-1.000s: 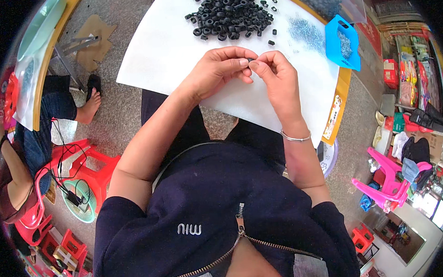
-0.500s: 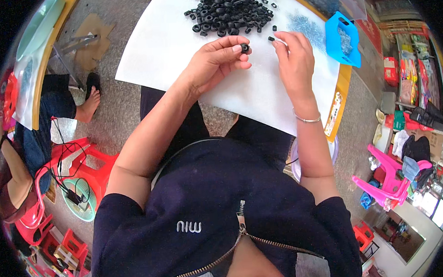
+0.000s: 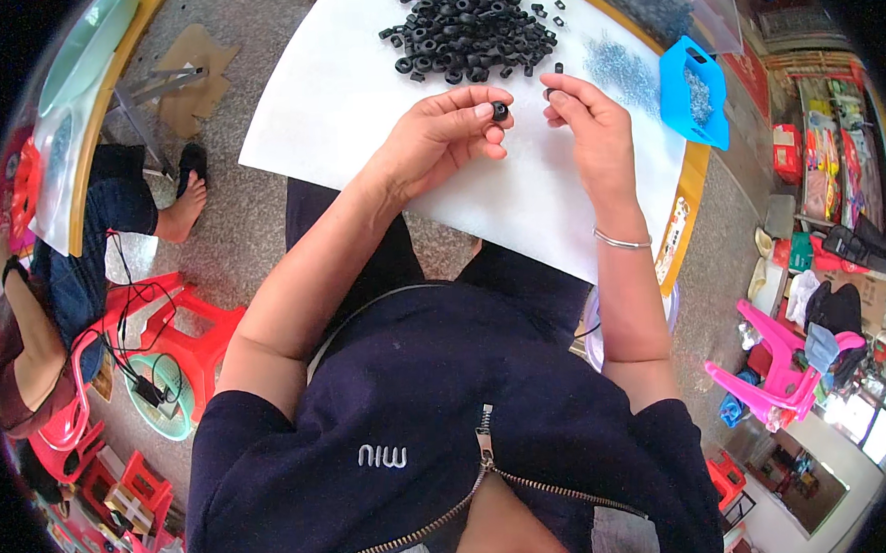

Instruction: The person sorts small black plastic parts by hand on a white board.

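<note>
Between thumb and forefinger, my left hand (image 3: pixel 443 136) pinches a small black ring-like part (image 3: pixel 499 111) with a hole in it. A short way to its right, my right hand (image 3: pixel 592 118) is closed on a smaller black piece (image 3: pixel 549 94), mostly covered by the fingertips. The two pieces are apart, held above the white tabletop (image 3: pixel 343 91). Just beyond my hands lies a pile of black ring-like parts (image 3: pixel 470 30). To the right is a scatter of small clear bluish pieces (image 3: pixel 623 72), too small to name.
A blue plastic bin (image 3: pixel 696 128) with more clear pieces stands at the table's right edge. On the left, another person's leg (image 3: pixel 118 198) is near a red stool (image 3: pixel 201 339) and a green basket (image 3: pixel 160 416) with black cables. A pink stool (image 3: pixel 774 369) lies at right.
My right hand has taken hold of a small black piece from the table. The view has shifted a little, and my left hand keeps its black part.
</note>
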Tool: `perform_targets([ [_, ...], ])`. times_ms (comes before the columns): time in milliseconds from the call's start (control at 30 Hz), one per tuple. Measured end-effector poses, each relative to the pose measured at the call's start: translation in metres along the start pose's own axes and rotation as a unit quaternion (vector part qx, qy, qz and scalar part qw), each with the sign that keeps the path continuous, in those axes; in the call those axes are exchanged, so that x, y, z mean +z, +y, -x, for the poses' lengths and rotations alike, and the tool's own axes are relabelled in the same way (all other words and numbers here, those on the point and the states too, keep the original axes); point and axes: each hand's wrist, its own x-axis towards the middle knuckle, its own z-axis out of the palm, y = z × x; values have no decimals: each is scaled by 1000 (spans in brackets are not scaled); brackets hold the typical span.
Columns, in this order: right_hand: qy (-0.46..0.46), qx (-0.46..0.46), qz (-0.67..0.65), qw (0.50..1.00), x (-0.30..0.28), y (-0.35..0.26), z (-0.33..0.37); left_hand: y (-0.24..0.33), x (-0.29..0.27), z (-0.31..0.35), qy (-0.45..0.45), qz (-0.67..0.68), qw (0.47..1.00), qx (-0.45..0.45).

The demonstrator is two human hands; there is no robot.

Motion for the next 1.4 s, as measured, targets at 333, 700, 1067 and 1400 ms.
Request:
perform_targets([
  [333,-99,70,-452,884,10,23,19,-1,1,-1,-12,-10,1000,0],
  [700,5,1,-237,971,21,-3,34,-1,1,0,-13,-15,1000,1],
  [1067,87,-127,52,987,30,-15,39,-2,0,-1,-15,-14,1000,8],
  [1400,52,-140,70,986,29,-17,37,-2,-1,-2,-13,-10,1000,8],
])
